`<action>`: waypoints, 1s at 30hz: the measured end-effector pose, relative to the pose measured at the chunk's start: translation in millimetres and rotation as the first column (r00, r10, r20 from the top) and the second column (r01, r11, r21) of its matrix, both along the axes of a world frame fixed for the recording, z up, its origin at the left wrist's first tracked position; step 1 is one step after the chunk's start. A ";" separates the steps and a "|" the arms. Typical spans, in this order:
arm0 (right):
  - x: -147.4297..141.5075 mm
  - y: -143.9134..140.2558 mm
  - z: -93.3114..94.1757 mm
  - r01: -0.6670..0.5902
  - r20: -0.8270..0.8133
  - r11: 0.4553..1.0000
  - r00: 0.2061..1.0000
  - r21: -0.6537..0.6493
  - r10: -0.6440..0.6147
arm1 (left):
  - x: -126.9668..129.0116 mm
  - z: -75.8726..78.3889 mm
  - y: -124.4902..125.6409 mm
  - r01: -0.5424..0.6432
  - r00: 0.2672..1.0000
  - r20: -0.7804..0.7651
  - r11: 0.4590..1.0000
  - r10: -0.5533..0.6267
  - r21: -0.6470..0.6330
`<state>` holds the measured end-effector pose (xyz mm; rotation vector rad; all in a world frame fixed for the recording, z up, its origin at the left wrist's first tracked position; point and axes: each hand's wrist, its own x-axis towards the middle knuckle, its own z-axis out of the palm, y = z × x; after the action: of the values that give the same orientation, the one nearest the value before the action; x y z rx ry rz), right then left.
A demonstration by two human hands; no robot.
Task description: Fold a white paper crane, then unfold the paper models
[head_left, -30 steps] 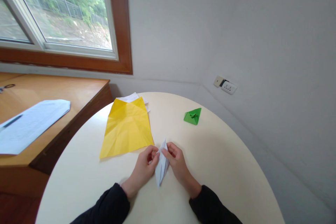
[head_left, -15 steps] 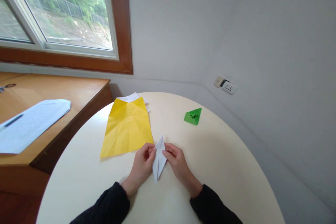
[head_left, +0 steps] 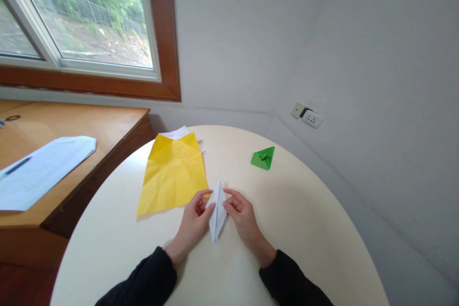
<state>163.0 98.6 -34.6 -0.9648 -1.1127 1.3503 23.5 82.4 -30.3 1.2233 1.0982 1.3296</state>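
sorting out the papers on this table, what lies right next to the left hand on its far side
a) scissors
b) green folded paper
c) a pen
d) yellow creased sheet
d: the yellow creased sheet lies flat on the round table, its near edge just beyond the left hand, which together with the right hand pinches the white folded paper; the green folded paper sits farther off to the right.

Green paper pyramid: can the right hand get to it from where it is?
Probably yes. The green paper pyramid sits beyond the right hand across bare table; nothing lies between, though the hand now holds the white folded paper.
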 end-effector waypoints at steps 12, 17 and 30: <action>-0.1 0.0 -2.4 0.014 0.002 0.999 1.000 0.046 -0.014 | 1.2 2.3 0.8 0.033 0.999 0.044 0.999 -0.032 -0.036; 1.1 -0.7 -3.9 0.011 0.013 0.998 1.000 0.060 -0.012 | 0.3 4.3 0.3 0.054 0.998 0.022 0.998 -0.053 -0.037; -2.5 -5.3 -0.7 -0.069 0.032 0.993 0.997 0.096 0.066 | -1.5 5.8 -1.2 0.045 0.998 -0.051 0.998 -0.043 0.053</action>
<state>160.4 93.3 -35.3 -0.8850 -1.2309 1.3274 22.0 81.2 -24.5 1.3193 1.0700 1.3094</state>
